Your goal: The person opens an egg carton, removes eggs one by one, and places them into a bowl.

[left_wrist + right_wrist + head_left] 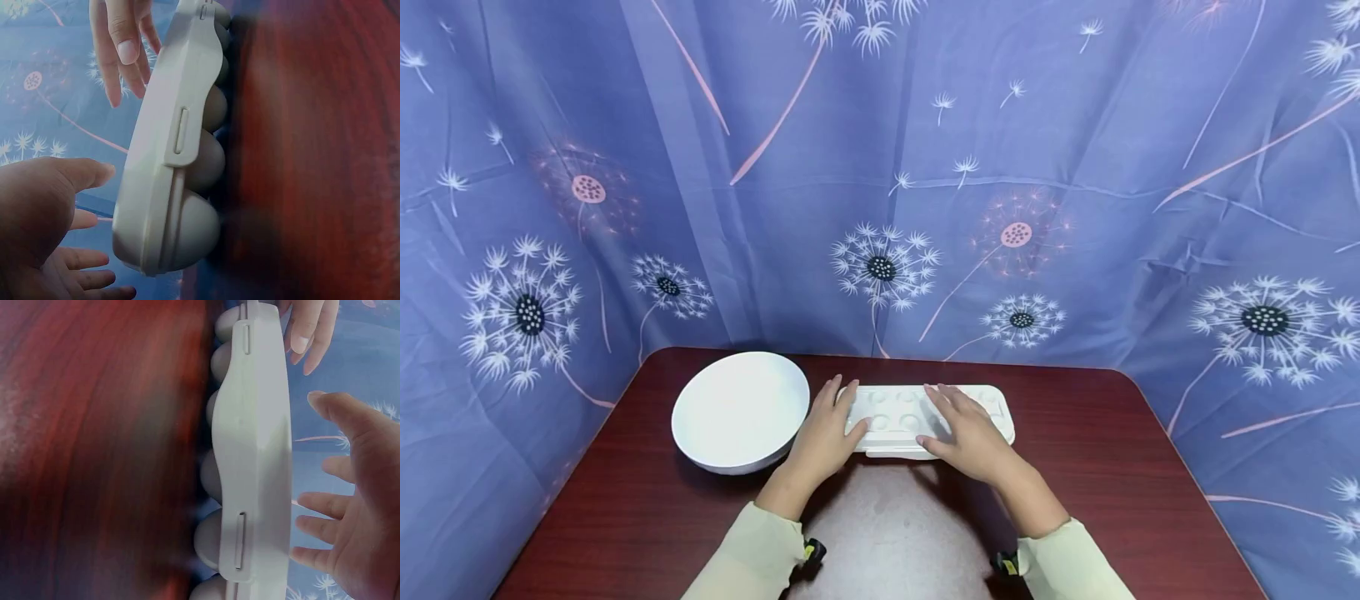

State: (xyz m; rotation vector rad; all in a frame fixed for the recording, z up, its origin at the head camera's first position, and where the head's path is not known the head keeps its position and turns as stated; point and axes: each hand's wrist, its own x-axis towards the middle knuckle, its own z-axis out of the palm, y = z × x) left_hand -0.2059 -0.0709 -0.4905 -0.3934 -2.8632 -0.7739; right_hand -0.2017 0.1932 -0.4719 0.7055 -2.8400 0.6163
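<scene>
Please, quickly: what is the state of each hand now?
Left hand: open, holding nothing, near the white case's left end.
Right hand: open, holding nothing, near its right end.

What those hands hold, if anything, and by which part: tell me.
Nothing is held: the left hand and right hand hover near the white box.

"What do you count?"
"One left hand (pixel 822 435), one right hand (pixel 973 439), two pale sleeves (pixel 748 554)."
"And the rest?"
"One white bowl (pixel 741 410), one white case (pixel 895 419), one table (pixel 1120 483)."
</scene>
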